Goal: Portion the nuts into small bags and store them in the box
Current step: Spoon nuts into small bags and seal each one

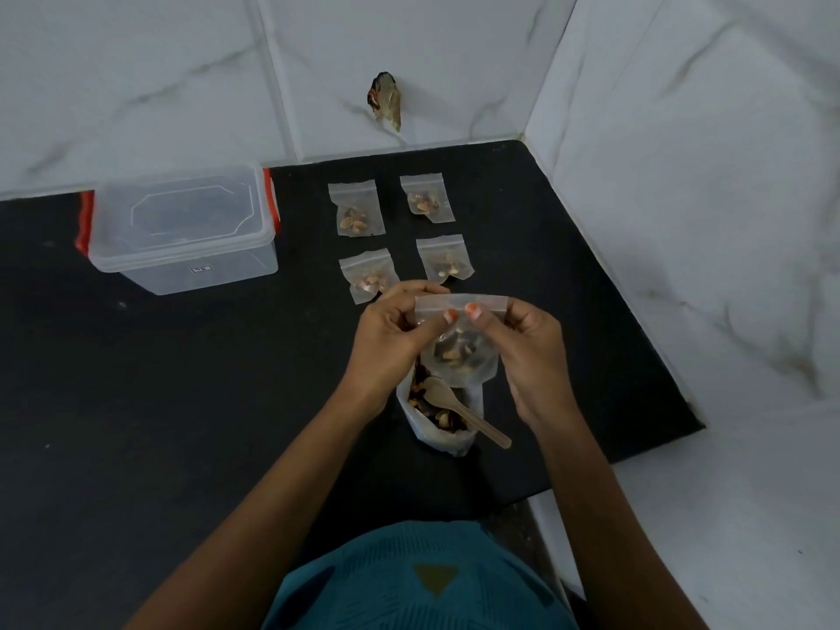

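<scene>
Hands meet above a black counter in the head camera's downward view. The left hand (391, 329) and the right hand (529, 345) together pinch the top strip of a small clear bag (459, 356), thumbs and fingertips pressed closed on its upper edge from either side. Nuts (457, 350) sit in the bottom of this bag, which hangs above a larger open pouch of nuts (438, 416). A wooden spoon (459, 413) rests in that pouch, handle pointing toward the right. Beyond the hands, four filled small bags (357, 211) lie flat on the counter in two rows. Well to the left stands a clear plastic box (182, 234) with red clips, its lid on. Pale marbled tiles form the walls behind and to the right.
</scene>
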Tool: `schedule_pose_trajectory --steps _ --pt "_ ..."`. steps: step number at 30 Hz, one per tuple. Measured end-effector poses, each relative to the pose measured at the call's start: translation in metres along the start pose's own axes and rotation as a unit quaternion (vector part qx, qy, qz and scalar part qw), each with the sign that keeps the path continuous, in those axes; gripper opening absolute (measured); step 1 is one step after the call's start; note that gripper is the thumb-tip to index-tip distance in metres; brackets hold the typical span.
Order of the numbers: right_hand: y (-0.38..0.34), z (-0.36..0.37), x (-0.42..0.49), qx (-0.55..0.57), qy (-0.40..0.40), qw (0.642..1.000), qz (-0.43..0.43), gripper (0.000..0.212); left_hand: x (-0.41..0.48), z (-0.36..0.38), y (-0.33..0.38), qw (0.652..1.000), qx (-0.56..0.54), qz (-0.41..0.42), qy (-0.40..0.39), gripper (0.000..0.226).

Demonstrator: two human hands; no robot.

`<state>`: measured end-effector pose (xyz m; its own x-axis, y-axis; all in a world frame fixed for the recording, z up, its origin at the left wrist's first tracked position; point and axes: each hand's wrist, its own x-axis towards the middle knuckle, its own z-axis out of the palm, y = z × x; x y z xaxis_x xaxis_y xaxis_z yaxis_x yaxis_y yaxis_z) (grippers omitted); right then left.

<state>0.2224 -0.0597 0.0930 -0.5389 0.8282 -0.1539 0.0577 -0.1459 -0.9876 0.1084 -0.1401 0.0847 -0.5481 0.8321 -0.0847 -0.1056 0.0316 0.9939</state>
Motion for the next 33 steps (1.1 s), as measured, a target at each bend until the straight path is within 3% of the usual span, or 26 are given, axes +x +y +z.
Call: schedule_pose_trajectory --steps 7,12,20,29,33 --pt "-0.004 -0.012 0.017 0.005 -0.014 1.0 0.025 0.014 0.016 0.008 0.001 0.998 -0.049 -0.04 0.008 0.012" --pt "-0.001 -0.019 0.04 -0.04 0.051 0.998 0.022 0.01 0.03 0.013 0.006 0.993 -0.07 -0.088 -0.049 0.016" --pt "0.013 -0.034 0.099 -0.106 0.136 0.984 0.039 0.007 0.088 0.045 -0.01 0.996 0.036 -0.076 0.013 0.016" --pt "0.034 -0.059 0.199 -0.198 0.199 0.959 -0.036 0.015 0.181 0.077 -0.025 0.984 0.039 -0.152 -0.084 0.018" --pt "0.045 -0.063 0.248 -0.252 0.216 0.94 -0.073 0.016 0.23 0.087 -0.037 0.985 0.051 -0.161 -0.039 0.03"
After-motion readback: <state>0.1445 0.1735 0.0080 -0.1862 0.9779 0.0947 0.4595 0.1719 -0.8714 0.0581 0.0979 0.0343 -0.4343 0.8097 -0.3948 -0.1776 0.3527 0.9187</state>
